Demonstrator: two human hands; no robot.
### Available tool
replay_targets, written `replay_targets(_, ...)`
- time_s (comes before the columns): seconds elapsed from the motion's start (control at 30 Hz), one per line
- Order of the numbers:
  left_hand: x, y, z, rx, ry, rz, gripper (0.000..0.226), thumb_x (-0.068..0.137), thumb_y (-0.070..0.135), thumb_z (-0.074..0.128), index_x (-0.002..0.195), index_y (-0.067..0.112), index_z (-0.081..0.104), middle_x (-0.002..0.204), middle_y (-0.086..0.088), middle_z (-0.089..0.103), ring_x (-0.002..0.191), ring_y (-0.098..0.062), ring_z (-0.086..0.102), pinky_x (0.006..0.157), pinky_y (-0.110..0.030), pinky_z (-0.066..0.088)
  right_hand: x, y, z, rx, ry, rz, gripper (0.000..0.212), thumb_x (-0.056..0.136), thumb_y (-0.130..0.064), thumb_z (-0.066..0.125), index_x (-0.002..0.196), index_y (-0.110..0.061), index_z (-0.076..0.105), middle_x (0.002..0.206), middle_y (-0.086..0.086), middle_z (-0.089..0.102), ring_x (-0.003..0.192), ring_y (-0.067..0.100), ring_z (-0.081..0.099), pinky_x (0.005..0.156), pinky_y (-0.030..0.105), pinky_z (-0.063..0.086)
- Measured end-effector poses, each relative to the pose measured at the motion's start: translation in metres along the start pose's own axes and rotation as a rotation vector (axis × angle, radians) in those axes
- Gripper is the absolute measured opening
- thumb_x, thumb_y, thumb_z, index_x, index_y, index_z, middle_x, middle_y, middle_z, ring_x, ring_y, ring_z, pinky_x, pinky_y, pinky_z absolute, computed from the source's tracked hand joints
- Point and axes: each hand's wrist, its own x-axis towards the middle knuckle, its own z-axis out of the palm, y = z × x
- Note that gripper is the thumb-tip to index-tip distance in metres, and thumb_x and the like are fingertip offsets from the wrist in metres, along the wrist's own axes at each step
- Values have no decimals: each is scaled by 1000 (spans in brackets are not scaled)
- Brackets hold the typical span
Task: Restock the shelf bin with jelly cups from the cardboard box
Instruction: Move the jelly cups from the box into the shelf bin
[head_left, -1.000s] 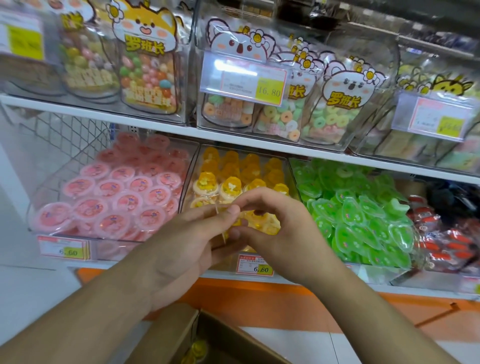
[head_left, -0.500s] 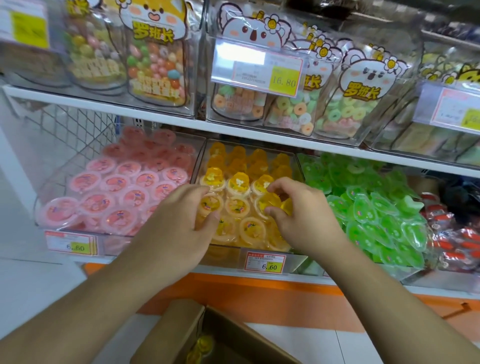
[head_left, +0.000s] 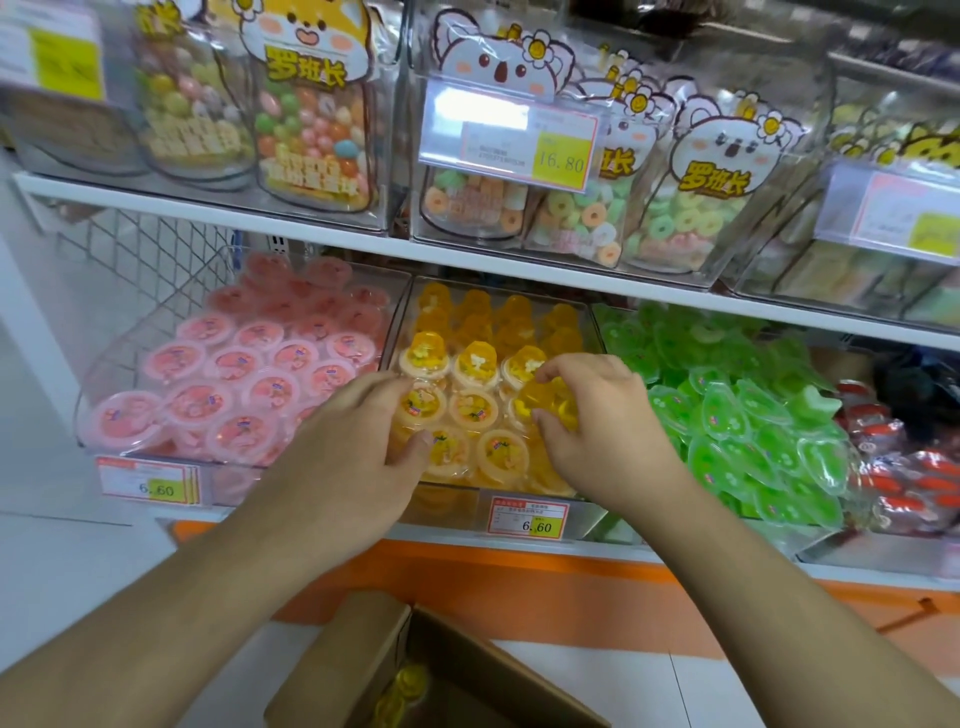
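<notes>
jelly cup in hand: yellow jelly cup (head_left: 553, 402) sits between thumb and curled fingers (head_left: 558, 369) of the right hand (head_left: 597, 415), over the right front part of the bin.
cup attitude: looks tipped, dome toward the viewer; exact tilt hard to tell.
key relation: open slot seems to lie just below and in front of the held cup, so the next move is probably a short drop and nudge, right hand nearest.
left hand: left hand (head_left: 358, 441) rests on the front-left cups, fingers spread and lightly bent, thumb touching a cup lid; grips nothing that shows.
shelf bin: clear middle bin (head_left: 592, 332), nearly full of yellow cups in rows.
neighbours: pink cups (head_left: 244, 395) left, green jelly packs (head_left: 753, 415) right.
price tag: yellow tag (head_left: 530, 518) under the bin.
cardboard box: cardboard box (head_left: 363, 670) open on the floor below, a few yellow cups inside.
</notes>
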Motion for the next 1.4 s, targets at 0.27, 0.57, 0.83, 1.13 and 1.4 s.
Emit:
replay_targets(0.27,-48,10,-4,-84,-31,44,36,96,46,54,128,32,60,120,16,58,103,3,56,87,-23,49,-57,-21,-16,288,56,-99,21,90,-14,72,110,-19,66,104,-7,66,100,12,59,83,22,42)
replay_targets(0.57,-114,-83,99,-83,-435,-115,31,104,45,52,135,42,55,128,20,59,117,-6,59,96,-30,53,-160,-22,92,333,-578,52,24,92,-22,73,116,-22,68,105,-8,69,92,9,65,80,24,53)
replay_targets(0.83,-118,-146,177,-116,-612,-219,61,109,46,41,164,40,16,169,11,23,152,-17,31,124,-43,31,-236,35,194,428,-1137,549,59,91,-28,78,146,-35,55,130,-17,56,126,12,56,112,27,44)
replay_targets(1.13,-130,-168,223,-369,-491,-354,53,111,46,30,162,50,13,169,16,24,153,-11,26,127,-40,24,-289,45,299,92,-1217,652,67,89,-44,70,151,-42,43,167,-2,27,155,34,13,125,55,17)
replay_targets(1.4,-134,-171,228,-413,-440,-353,52,111,47,33,159,54,15,166,18,29,150,-7,30,124,-40,29,-290,48,311,310,-938,834,49,81,-33,81,128,-34,69,140,2,55,127,29,58,110,41,50)
